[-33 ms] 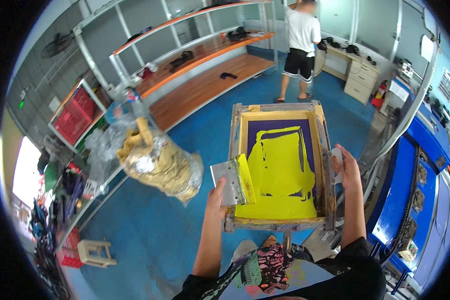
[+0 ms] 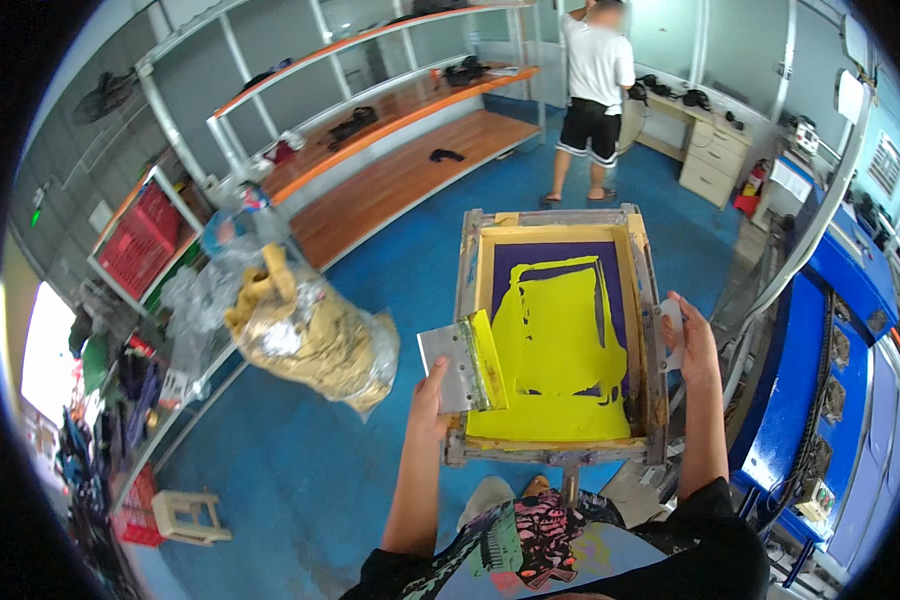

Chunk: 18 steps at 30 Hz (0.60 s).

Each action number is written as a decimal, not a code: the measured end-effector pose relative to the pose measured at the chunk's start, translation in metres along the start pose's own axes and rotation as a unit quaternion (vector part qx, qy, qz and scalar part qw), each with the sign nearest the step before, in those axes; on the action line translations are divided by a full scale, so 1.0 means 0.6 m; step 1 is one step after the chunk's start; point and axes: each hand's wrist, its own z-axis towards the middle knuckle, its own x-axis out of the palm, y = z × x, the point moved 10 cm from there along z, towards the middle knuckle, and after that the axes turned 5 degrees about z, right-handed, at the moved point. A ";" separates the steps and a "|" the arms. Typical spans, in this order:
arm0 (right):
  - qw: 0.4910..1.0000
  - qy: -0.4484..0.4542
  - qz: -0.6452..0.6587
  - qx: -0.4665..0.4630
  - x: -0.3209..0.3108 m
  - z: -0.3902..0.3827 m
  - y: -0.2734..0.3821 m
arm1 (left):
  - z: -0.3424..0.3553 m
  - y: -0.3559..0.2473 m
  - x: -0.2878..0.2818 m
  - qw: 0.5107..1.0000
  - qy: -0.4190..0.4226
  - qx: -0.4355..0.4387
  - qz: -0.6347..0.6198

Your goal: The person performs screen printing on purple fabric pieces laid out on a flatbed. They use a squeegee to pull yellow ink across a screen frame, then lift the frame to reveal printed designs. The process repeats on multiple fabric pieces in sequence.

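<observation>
A wooden-framed printing screen [image 2: 468, 275] is held out in front of me, its dark purple mesh [image 2: 550, 252] mostly covered by bright yellow ink [image 2: 565, 330]. My left hand [image 2: 431, 405] grips a squeegee [image 2: 450, 368] with a pale grey plate and a yellow-smeared blade, over the screen's near left edge. The thumb lies on the plate; the other fingers are hidden beneath. At the frame's right side, my right hand [image 2: 699, 345] is closed around a whitish, flat plastic piece [image 2: 672, 335] whose kind I cannot make out. It is beside the rail.
A tall wrapped bundle [image 2: 315, 335] stands on the blue floor to the left, near a small stool [image 2: 192, 515]. Shelves [image 2: 400, 185] line the back, where a person [image 2: 597, 90] stands turned away. A blue machine [image 2: 785, 390] runs along the right.
The room's background sits slightly farther left in view. My hands, the squeegee and the screen keep nearly the same positions relative to each other.
</observation>
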 end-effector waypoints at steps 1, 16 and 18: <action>1.000 -0.002 0.005 -0.005 -0.012 0.005 -0.008 | 0.016 0.017 -0.003 1.000 0.013 -0.011 -0.003; 0.988 -0.048 0.120 -0.087 0.009 0.350 0.034 | 0.594 -0.055 0.233 0.975 0.150 -0.066 0.153; 0.980 -0.091 0.139 -0.106 -0.008 0.370 0.058 | 0.640 -0.066 0.328 0.968 0.186 -0.084 0.143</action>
